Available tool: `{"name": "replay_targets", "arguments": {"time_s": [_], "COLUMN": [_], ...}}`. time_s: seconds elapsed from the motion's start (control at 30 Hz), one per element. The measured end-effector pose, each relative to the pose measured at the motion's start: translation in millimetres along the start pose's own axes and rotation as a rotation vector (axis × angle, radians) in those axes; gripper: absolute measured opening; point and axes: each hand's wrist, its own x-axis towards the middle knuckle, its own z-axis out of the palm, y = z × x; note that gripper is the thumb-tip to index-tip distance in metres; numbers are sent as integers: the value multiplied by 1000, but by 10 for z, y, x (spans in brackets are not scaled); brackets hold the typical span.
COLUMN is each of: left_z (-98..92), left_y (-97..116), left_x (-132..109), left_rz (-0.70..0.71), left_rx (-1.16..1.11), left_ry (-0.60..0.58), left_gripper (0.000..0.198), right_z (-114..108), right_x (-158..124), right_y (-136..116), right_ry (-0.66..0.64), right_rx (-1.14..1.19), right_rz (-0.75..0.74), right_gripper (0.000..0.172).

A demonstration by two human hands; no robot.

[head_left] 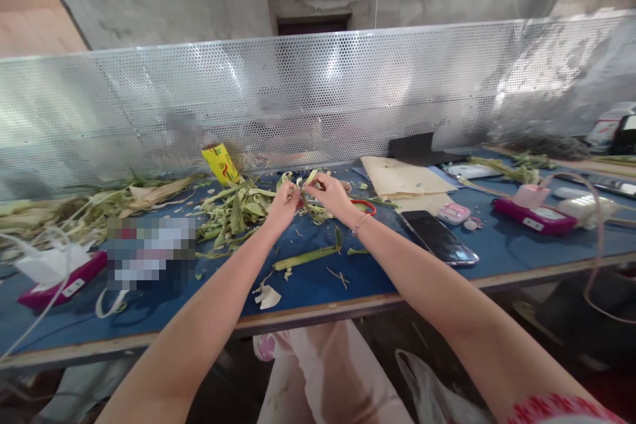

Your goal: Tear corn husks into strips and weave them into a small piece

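Observation:
My left hand (287,202) and my right hand (328,193) are close together over the blue table (318,278), near its back. The fingers of both are pinched on a thin piece of pale green plant matter (311,177). Where its ends run is too small to tell. Just left of my left hand lies a heap of green leaf scraps (236,209). A red-handled tool (366,206) shows beside my right wrist, partly hidden. Nearer the front edge rests a green stalk (305,258), with a pale scrap (267,297) below it.
A yellow container (221,163) stands at the back left. Dry husks (144,195) cover the left side. Rightward are brown paper (410,177), a dark phone (440,237), a pink case (454,212) and a magenta device (535,217) with a cable. A perforated metal screen (318,99) rises behind.

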Motion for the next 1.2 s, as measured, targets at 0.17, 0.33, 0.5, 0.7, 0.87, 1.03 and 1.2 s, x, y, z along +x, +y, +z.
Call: {"name": "replay_targets", "arguments": {"time_s": [0.17, 0.33, 0.5, 0.7, 0.87, 1.03, 1.2], "left_z": [37, 7, 0, -20, -38, -40, -32], "left_y": [16, 60, 106, 97, 105, 95, 47], "left_x": [-31, -48, -73, -70, -69, -73, -64], "left_rz": [31, 183, 154, 171, 203, 244, 255], "left_rx": [-31, 176, 166, 287, 375, 522, 508], "left_ry": [32, 78, -4, 44, 55, 75, 71], "left_gripper": [10, 5, 12, 14, 10, 12, 17], "right_z": [-14, 33, 111, 161, 193, 205, 223], "right_x": [12, 21, 6, -9, -26, -36, -37], "right_y": [9, 48, 108, 104, 58, 37, 31], "right_ry": [-39, -23, 35, 96, 143, 196, 172], "right_rx": [-1, 136, 281, 413, 614, 864, 845], "right_rz": [-1, 98, 213, 333, 450, 534, 431], "right_gripper": [15, 18, 19, 31, 32, 34, 31]}}
